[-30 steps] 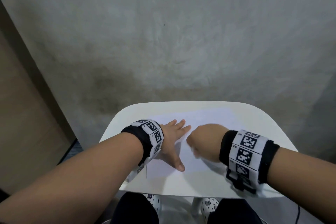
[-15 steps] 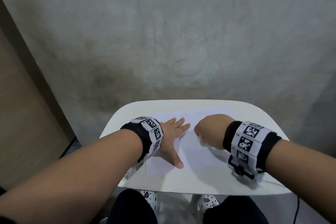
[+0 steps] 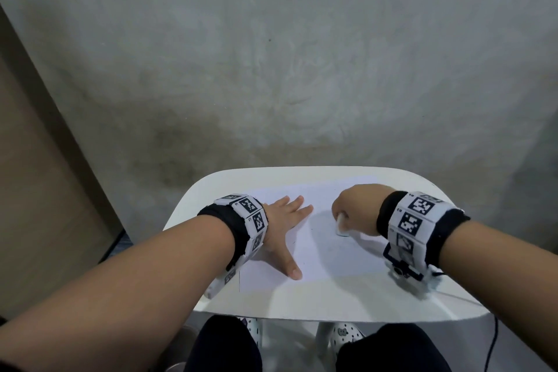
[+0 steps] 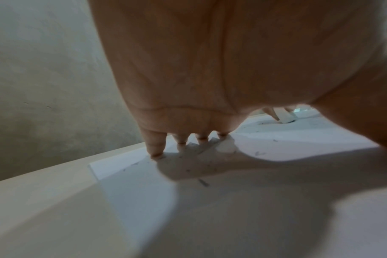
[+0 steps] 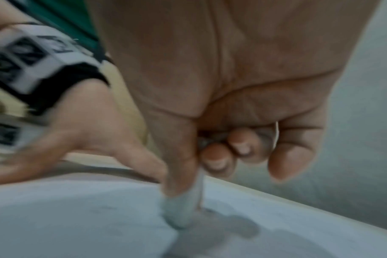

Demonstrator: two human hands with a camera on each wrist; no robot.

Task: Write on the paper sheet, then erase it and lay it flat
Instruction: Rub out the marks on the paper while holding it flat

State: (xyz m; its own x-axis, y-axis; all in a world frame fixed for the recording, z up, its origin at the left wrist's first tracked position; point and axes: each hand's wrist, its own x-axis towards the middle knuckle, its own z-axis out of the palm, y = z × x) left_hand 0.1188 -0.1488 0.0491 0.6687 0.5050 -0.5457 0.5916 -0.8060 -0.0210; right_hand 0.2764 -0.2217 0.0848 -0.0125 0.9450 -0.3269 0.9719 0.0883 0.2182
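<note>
Eraser rubbing paper
Right hand pinches it at three o'clock of spread left hand pressing sheet flat.

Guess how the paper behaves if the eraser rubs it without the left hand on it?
Probably slides or buckles: the paper is one thin loose sheet on a smooth table. The left hand lies flat on it while the right hand rubs the eraser.

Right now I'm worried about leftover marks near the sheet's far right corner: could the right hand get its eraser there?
Probably yes. The right hand grips the eraser on the paper sheet, and nothing lies between it and that corner.
</note>
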